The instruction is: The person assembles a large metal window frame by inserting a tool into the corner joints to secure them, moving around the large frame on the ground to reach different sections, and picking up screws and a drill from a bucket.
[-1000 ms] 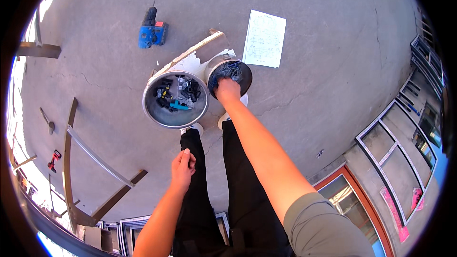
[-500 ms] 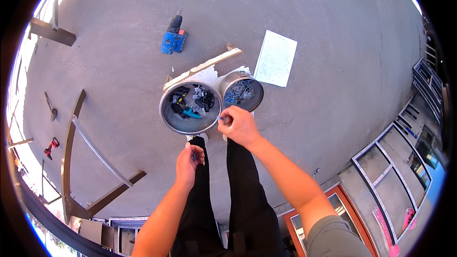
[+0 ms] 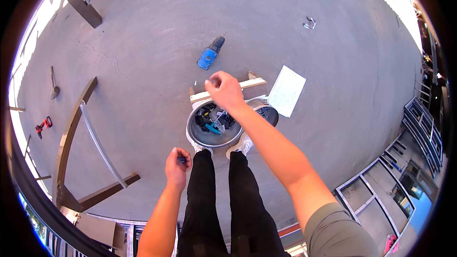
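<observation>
My left hand [image 3: 178,167] is closed around small dark blue pieces [image 3: 181,160], possibly screws, low beside my left leg. My right hand [image 3: 223,91] reaches out past the larger round metal bucket [image 3: 194,132], over its far side. Its fingers are curled and a little blurred; what they hold, if anything, cannot be made out. Black, yellow and teal items [image 3: 213,127] with clear plastic lie inside the larger bucket. To its right, a smaller bucket [image 3: 273,118] holds loose screws [image 3: 262,112], partly hidden behind my right forearm.
A wooden strip [image 3: 252,83] lies just beyond the buckets, with a blue drill [image 3: 209,56] farther out. White paper [image 3: 287,90] is on the concrete at right. Leftward are a bent metal frame [image 3: 71,138], a hammer [image 3: 54,88] and a red drill [image 3: 44,126]. Window frames [image 3: 376,195] stand at lower right.
My right hand has left the rim between the buckets and moved up and away, beyond the larger one. My left hand stays low and closed. The whole view has shifted.
</observation>
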A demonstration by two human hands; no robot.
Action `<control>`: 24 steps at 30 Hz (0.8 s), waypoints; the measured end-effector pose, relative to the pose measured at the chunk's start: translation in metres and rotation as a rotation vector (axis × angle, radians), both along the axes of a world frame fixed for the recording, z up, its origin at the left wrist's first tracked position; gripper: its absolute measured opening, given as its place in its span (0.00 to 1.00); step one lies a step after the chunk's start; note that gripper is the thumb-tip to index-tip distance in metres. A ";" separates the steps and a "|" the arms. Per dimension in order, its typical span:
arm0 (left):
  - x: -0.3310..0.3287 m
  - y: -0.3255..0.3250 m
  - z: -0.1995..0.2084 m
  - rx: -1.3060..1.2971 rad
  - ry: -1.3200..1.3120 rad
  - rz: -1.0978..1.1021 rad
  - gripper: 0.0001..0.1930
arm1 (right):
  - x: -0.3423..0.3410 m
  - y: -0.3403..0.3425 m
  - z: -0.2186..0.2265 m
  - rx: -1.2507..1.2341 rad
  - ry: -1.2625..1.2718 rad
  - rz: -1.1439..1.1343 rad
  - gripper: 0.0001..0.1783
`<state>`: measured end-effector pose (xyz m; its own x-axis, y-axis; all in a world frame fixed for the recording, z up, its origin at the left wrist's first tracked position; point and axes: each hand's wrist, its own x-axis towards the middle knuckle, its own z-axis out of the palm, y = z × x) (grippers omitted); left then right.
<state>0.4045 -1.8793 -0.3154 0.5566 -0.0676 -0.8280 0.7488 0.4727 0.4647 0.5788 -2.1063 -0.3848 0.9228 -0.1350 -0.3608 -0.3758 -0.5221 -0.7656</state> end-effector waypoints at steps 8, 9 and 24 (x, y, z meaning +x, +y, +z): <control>-0.090 0.071 0.029 -0.017 0.198 -0.062 0.11 | 0.095 0.015 -0.171 -0.197 0.502 -0.300 0.46; -0.101 0.074 0.036 -0.050 0.170 -0.089 0.15 | 0.101 0.036 -0.164 -0.047 0.529 -0.356 0.44; -0.150 0.011 0.136 -0.108 0.028 -0.047 0.16 | 0.043 -0.003 0.089 -0.180 -0.101 0.052 0.37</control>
<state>0.2547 -1.8685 -0.1792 0.5274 -0.1823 -0.8298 0.7832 0.4830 0.3916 0.6222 -2.1089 -0.2961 0.9605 -0.1397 -0.2406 -0.2706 -0.6706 -0.6907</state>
